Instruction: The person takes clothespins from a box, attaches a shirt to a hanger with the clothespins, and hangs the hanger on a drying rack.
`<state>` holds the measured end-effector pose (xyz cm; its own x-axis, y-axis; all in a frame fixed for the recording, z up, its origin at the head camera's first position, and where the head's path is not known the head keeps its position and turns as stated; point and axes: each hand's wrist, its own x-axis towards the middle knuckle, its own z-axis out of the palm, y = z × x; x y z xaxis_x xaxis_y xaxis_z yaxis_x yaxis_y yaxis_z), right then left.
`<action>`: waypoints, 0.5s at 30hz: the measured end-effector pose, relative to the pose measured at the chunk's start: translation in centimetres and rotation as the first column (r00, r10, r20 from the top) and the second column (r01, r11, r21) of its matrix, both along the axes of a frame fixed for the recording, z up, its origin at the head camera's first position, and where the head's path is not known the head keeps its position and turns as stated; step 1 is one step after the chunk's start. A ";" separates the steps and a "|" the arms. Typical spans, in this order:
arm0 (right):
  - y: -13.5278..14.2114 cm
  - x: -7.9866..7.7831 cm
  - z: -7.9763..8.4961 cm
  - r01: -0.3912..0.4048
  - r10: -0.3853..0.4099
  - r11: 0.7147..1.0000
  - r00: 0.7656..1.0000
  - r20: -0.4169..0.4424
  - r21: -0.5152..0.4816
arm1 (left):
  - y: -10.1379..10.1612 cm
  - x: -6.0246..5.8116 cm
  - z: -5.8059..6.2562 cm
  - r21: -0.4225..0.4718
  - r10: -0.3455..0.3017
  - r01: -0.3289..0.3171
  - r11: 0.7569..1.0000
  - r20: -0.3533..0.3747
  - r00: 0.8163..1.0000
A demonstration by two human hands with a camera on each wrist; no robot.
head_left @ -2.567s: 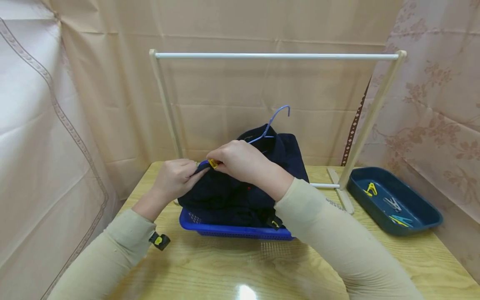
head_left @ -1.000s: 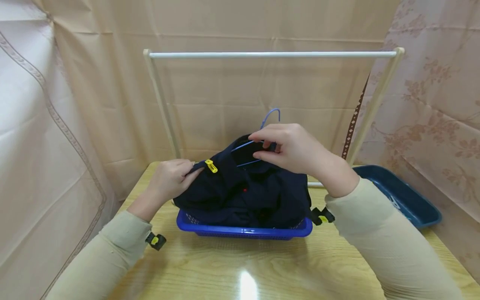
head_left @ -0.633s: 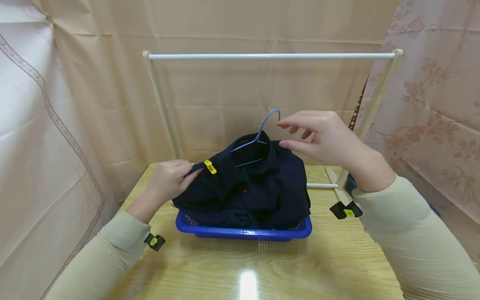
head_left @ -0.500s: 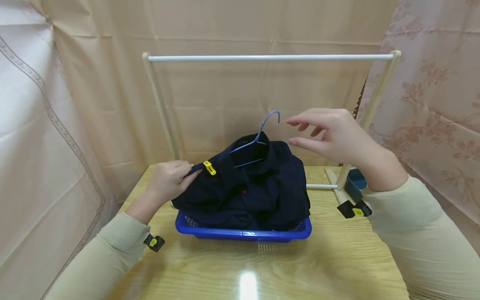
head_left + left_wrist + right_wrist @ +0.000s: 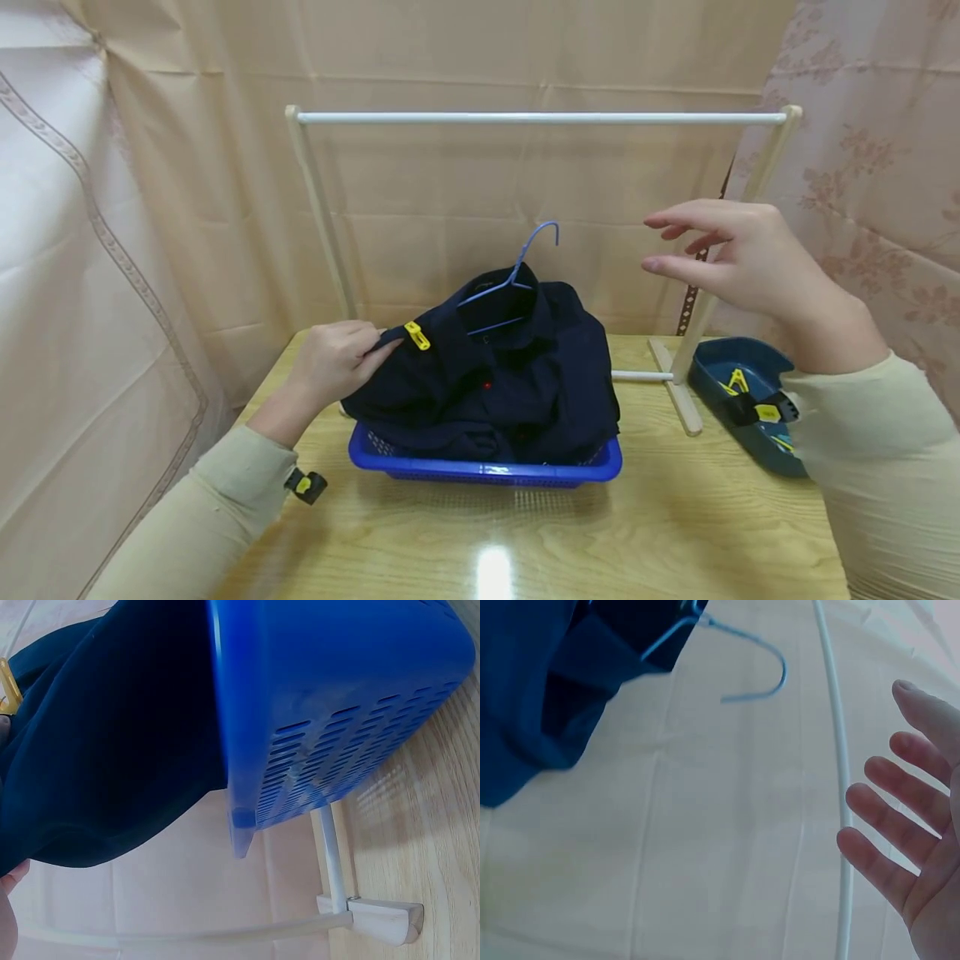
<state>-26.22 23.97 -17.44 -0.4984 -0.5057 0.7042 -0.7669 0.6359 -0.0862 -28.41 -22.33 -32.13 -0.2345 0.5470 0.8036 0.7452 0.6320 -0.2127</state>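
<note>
A dark navy collared shirt (image 5: 517, 383) lies bunched in a blue plastic basket (image 5: 487, 472). Out of its collar rises the hook of a blue wire hanger (image 5: 529, 247). My left hand (image 5: 333, 362) pinches the shirt's left shoulder between thumb and fingers. Just right of those fingertips, a yellow clothespin (image 5: 417, 336) is clipped on the shoulder. My right hand (image 5: 738, 250) is in the air right of the hanger, holding nothing; in the right wrist view its fingers (image 5: 889, 802) are spread and loosely bent.
A white-barred drying rack (image 5: 540, 118) stands behind the basket, its right foot (image 5: 677, 392) on the wooden table (image 5: 405, 550). To the right is a dark teal tray (image 5: 738, 421) with several clothespins, yellow ones (image 5: 737, 382) among them, partly hidden by the right forearm.
My right hand has let go of the yellow clothespin, leaving it on the shoulder, and moved right past the hanger hook toward the tray side. My left hand keeps its hold.
</note>
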 end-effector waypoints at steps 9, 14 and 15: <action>4.5 -1.0 -0.4 0.237 -0.234 0.972 0.958 0.163 0.000 | 0.1 0.1 -0.1 0.013 -0.008 0.008 1.000 -0.003 1.000; 6.9 -2.1 -1.0 0.347 -0.334 0.938 0.886 0.321 0.019 | 0.1 0.2 0.0 0.015 0.003 -0.003 1.000 -0.014 1.000; 7.4 -2.4 -1.2 0.364 -0.350 0.931 0.873 0.340 0.024 | 0.1 0.2 0.0 0.016 0.001 -0.001 1.000 -0.022 1.000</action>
<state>-28.63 31.33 -18.61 -0.8478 -0.2245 0.4805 -0.4104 0.8516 -0.3262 -28.21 -22.24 -32.09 -0.2172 0.5340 0.8171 0.7399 0.6360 -0.2190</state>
